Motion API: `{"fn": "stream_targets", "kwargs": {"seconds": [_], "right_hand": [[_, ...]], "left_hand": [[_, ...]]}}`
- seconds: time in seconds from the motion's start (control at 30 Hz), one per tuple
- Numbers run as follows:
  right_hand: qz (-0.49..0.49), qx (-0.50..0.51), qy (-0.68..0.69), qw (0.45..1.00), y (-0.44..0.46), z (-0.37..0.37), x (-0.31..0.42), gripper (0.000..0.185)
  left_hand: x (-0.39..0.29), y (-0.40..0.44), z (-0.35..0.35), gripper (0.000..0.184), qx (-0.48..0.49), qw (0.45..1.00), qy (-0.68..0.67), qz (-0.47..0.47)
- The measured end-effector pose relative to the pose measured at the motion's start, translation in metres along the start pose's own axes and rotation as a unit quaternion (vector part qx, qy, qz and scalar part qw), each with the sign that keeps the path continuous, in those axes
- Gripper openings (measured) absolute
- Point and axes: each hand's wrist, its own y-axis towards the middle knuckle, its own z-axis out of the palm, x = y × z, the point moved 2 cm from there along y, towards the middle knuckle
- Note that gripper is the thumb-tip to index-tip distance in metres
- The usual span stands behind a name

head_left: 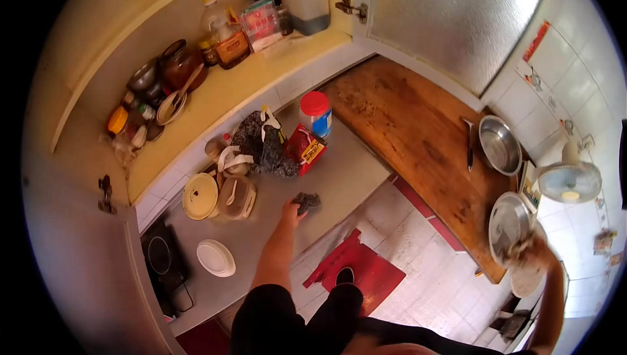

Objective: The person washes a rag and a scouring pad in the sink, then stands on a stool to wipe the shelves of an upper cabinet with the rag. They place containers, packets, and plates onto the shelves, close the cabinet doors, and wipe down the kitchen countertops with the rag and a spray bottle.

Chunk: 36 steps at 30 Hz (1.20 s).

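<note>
On the metal counter (326,188), my left hand (292,211) is closed on a dark grey crumpled cloth (307,202). Close to it stand a lidded plastic container (237,197) and a round cream-lidded tub (200,196). Behind them are a black plastic bag (251,139), a red packet (304,150) and a red-lidded jar (315,113). My right hand (539,255) reaches far to the right, over the rim of a metal basin (509,224). Its fingers are curled round a pale greyish crumpled thing (519,248), too blurred to name for certain.
A wooden board (405,139) bears a knife (469,146) and another metal bowl (500,145). A small fan (569,182) is by the tiled wall. Bottles (228,41) and jars line the open cupboard. A white lid (216,258) and black hob (160,257) are at left.
</note>
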Motion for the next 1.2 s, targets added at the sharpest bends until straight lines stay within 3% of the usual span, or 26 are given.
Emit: {"fn": "stream_targets", "kwargs": {"seconds": [0.03,0.1,0.17,0.2,0.23,0.27,0.33,0.37,0.4,0.43,0.47,0.53,0.57,0.6,0.63,0.67,0.7,0.8,0.87,0.9,0.93,1.03,1.13,1.17,1.2], "right_hand": [[0.013,-0.002,-0.093,0.996,-0.014,0.001,-0.007,0.039],[0.194,-0.11,0.133,0.966,-0.024,0.047,0.045,0.039],[0.214,-0.075,0.365,0.903,-0.008,0.101,0.004,0.034],[0.211,-0.05,0.462,0.86,0.003,0.135,-0.021,0.031],[0.207,0.009,0.471,0.857,0.027,0.161,-0.025,0.026],[0.201,0.085,0.415,0.883,0.061,0.181,-0.009,0.022],[0.136,0.174,0.252,0.942,0.111,0.199,0.079,0.016],[0.071,0.167,0.212,0.96,0.122,0.199,0.139,0.019],[0.006,0.153,0.169,0.974,0.133,0.198,0.202,0.024],[0.013,0.253,0.164,0.953,0.148,0.206,0.213,0.028],[-0.034,0.261,0.163,0.951,0.165,0.204,0.232,0.03],[-0.129,0.237,0.103,0.957,0.188,0.196,0.269,0.032],[-0.181,0.197,0.04,0.963,0.203,0.188,0.281,0.033],[-0.299,0.08,-0.033,0.95,0.233,0.202,0.26,0.035],[-0.268,0.069,-0.078,0.958,0.231,0.188,0.286,0.037],[-0.234,0.057,-0.124,0.963,0.22,0.166,0.328,0.038],[-0.199,0.044,-0.169,0.964,0.212,0.152,0.352,0.039],[-0.309,-0.117,-0.069,0.941,0.232,0.158,0.372,0.043],[-0.255,0.061,0.203,0.944,0.25,0.189,0.381,0.045],[-0.213,0.15,0.328,0.908,0.254,0.201,0.382,0.046],[-0.128,0.271,0.365,0.881,0.239,0.212,0.401,0.047],[-0.144,0.315,0.357,0.868,0.197,0.218,0.451,0.043],[-0.074,0.447,0.501,0.737,0.22,0.225,0.465,0.04],[-0.075,0.448,0.555,0.697,0.224,0.218,0.479,0.041],[-0.079,0.448,0.606,0.653,0.228,0.208,0.499,0.042]], "left_hand": [[0.006,0.001,-0.001,0.044,-0.032,0.999,-0.03,-0.001],[-0.001,-0.005,0.004,0.048,-0.13,0.991,-0.034,-0.003],[-0.029,-0.038,0.03,0.054,-0.252,0.967,0.019,0.001],[-0.014,-0.032,0.017,0.056,-0.274,0.954,0.122,-0.012],[0.009,-0.004,-0.002,0.059,-0.289,0.932,0.219,-0.018],[0.023,0.0,-0.013,0.062,-0.303,0.9,0.312,-0.023],[0.014,-0.052,0.04,0.052,-0.125,0.849,0.478,0.188],[0.011,-0.094,0.073,0.039,0.047,0.953,0.295,0.039],[-0.004,-0.146,0.109,0.036,0.145,0.965,0.217,-0.004],[-0.032,-0.209,0.152,0.033,0.234,0.96,0.141,-0.063],[-0.078,-0.28,0.189,0.044,0.288,0.942,0.167,0.046],[-0.075,-0.308,0.196,0.056,0.291,0.944,-0.033,-0.151],[-0.106,-0.336,0.206,0.056,0.265,0.954,-0.049,-0.133],[-0.13,-0.355,0.216,0.056,0.243,0.961,-0.066,-0.115],[-0.15,-0.372,0.224,0.055,0.221,0.966,-0.084,-0.101],[-0.175,-0.39,0.226,0.052,0.21,0.975,0.074,-0.019],[-0.175,-0.387,0.222,0.05,0.164,0.985,0.058,0.011],[-0.191,-0.377,0.211,0.043,0.035,0.993,-0.009,0.116],[-0.217,-0.392,0.213,0.039,-0.008,0.986,0.005,0.166],[-0.226,-0.398,0.213,0.037,-0.028,0.981,0.012,0.19],[-0.229,-0.399,0.21,0.043,-0.027,0.983,0.011,0.183],[-0.25,-0.417,0.195,0.047,0.049,0.967,0.106,0.228],[-0.3,-0.463,0.181,0.052,0.18,0.944,0.077,0.266],[-0.315,-0.479,0.177,0.052,0.209,0.939,0.058,0.267],[-0.332,-0.496,0.17,0.052,0.168,0.94,0.1,0.28]]}}
